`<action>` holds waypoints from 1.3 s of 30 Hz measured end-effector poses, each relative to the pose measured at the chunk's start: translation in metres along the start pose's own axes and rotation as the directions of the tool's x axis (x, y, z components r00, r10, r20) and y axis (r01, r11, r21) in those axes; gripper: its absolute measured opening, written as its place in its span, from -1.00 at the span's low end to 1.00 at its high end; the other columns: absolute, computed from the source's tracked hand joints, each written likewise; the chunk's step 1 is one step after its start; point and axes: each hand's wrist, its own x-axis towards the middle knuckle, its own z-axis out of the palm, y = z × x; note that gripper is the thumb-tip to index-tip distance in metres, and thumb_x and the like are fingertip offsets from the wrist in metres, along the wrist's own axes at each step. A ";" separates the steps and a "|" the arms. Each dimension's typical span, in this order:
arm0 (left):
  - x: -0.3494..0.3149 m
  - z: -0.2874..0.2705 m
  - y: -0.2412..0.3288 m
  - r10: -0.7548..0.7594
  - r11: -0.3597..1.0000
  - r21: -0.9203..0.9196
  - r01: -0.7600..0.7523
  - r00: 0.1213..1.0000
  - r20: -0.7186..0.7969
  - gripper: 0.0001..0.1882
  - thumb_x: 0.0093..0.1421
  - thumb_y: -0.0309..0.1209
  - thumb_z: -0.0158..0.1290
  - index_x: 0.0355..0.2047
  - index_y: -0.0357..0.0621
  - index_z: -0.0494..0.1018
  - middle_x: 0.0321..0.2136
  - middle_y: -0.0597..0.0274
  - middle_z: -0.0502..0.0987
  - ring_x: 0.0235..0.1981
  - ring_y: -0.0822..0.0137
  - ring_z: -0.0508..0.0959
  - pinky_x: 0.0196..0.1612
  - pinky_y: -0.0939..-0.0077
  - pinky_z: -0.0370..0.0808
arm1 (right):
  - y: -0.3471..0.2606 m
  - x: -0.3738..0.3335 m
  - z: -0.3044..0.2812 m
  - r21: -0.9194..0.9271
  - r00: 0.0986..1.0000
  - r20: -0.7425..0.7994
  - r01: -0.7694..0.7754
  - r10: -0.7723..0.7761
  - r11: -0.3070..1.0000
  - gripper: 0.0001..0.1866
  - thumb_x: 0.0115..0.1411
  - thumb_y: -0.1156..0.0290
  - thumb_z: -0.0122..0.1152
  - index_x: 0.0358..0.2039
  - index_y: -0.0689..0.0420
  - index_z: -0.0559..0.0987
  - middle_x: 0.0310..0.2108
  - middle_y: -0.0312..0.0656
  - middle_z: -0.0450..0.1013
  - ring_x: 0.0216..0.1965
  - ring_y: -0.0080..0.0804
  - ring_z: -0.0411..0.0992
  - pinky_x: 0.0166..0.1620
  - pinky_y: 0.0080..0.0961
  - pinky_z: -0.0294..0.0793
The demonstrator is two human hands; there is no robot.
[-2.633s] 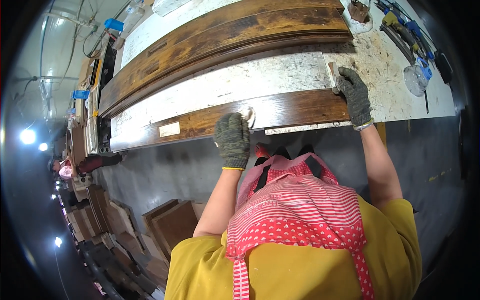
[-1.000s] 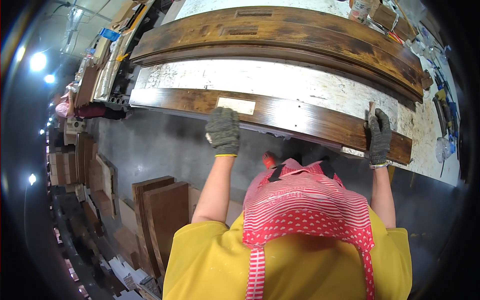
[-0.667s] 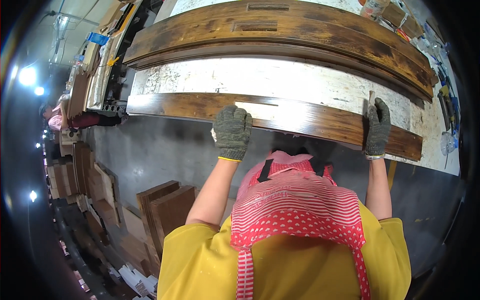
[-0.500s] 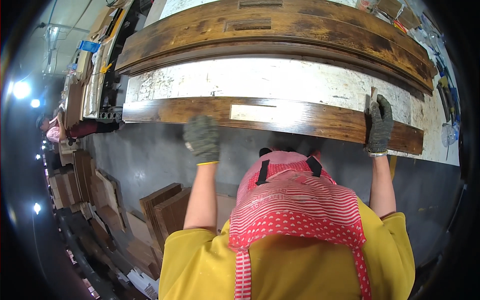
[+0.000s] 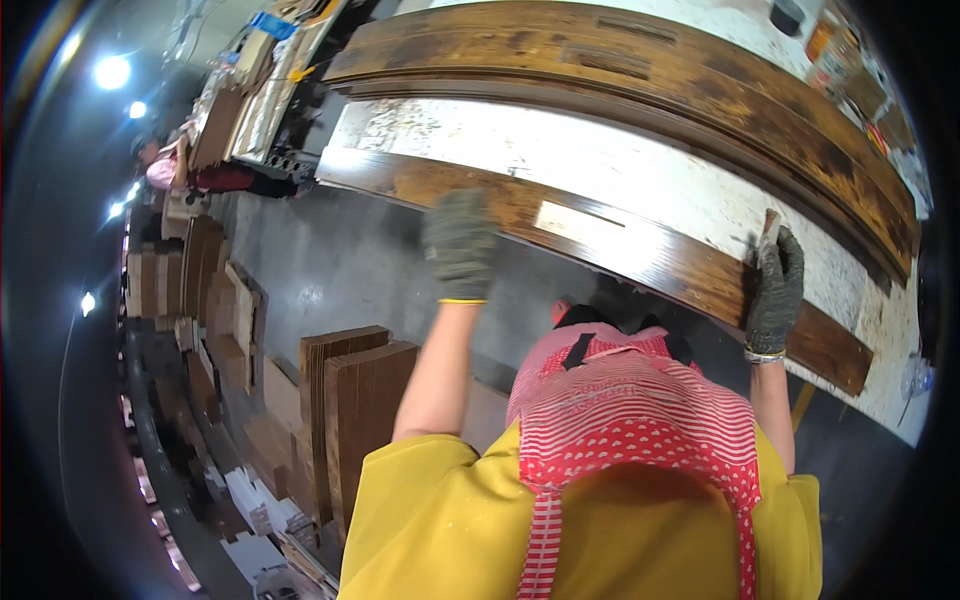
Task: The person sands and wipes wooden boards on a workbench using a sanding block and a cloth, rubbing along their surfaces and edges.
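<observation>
A long dark brown wooden board point(image 5: 690, 262) with a rectangular cutout lies along the near edge of the white worktable point(image 5: 430, 128). Both my hands wear dark green knit gloves. My right hand point(image 5: 775, 290) is over the board's right part, its fingers closed round a slim tool with a light brown tip point(image 5: 770, 222); most of that tool is hidden in the glove. My left hand point(image 5: 460, 243) hovers at the near edge of the board, left of the cutout. It is blurred, and its fingers cannot be made out.
Stacked brown boards point(image 5: 700, 90) with cutouts lie across the far side of the table. Bottles point(image 5: 835, 55) and a dark cup point(image 5: 787, 16) stand at the far right. Boards point(image 5: 365, 420) lean on the floor at my left. Another person point(image 5: 170, 165) is at the far left.
The view has turned, so the table and board now slant down to the right. My right hand keeps the slim tool; my left hand stays near the board's near edge.
</observation>
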 end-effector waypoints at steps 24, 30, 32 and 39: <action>0.065 0.052 -0.264 -0.096 0.977 0.209 0.036 0.954 0.285 -0.81 0.13 -0.33 -0.02 -0.27 0.03 0.53 -0.29 0.20 0.55 -0.23 0.18 0.54 -0.22 0.26 0.46 | 0.030 -0.013 0.111 -0.192 0.920 -0.391 -0.072 -0.009 0.979 -0.57 0.32 0.38 0.10 0.16 0.20 0.33 0.12 -0.20 0.34 0.07 -0.43 0.30 0.11 -0.44 0.32; 0.089 0.071 -0.379 -0.138 0.907 0.414 0.084 0.985 0.104 -0.86 0.14 -0.32 -0.04 -0.33 0.02 0.48 -0.32 0.22 0.53 -0.29 0.19 0.55 -0.31 0.23 0.49 | 0.035 -0.014 0.107 -0.163 0.897 -0.440 -0.115 0.032 0.980 -0.58 0.31 0.36 0.12 0.16 0.12 0.35 0.10 -0.27 0.36 0.03 -0.48 0.32 -0.01 -0.50 0.37; 0.097 0.076 -0.407 -0.183 0.877 0.466 0.118 0.978 0.096 -0.86 0.15 -0.32 -0.05 -0.31 0.04 0.48 -0.29 0.22 0.53 -0.28 0.17 0.55 -0.27 0.22 0.49 | 0.046 -0.012 0.096 -0.128 0.906 -0.422 -0.047 -0.011 0.991 -0.58 0.31 0.35 0.13 0.16 0.11 0.36 0.09 -0.29 0.37 0.02 -0.48 0.32 -0.01 -0.49 0.37; 0.113 0.045 -0.482 -0.551 0.800 0.340 0.495 0.830 0.088 -0.68 0.09 -0.35 0.02 -0.11 0.00 0.47 -0.15 0.04 0.50 -0.09 0.01 0.49 -0.02 0.18 0.44 | 0.038 -0.011 0.102 -0.167 0.885 -0.465 -0.078 -0.009 0.983 -0.55 0.31 0.32 0.13 0.14 0.22 0.35 0.06 -0.20 0.37 0.01 -0.48 0.32 0.05 -0.44 0.35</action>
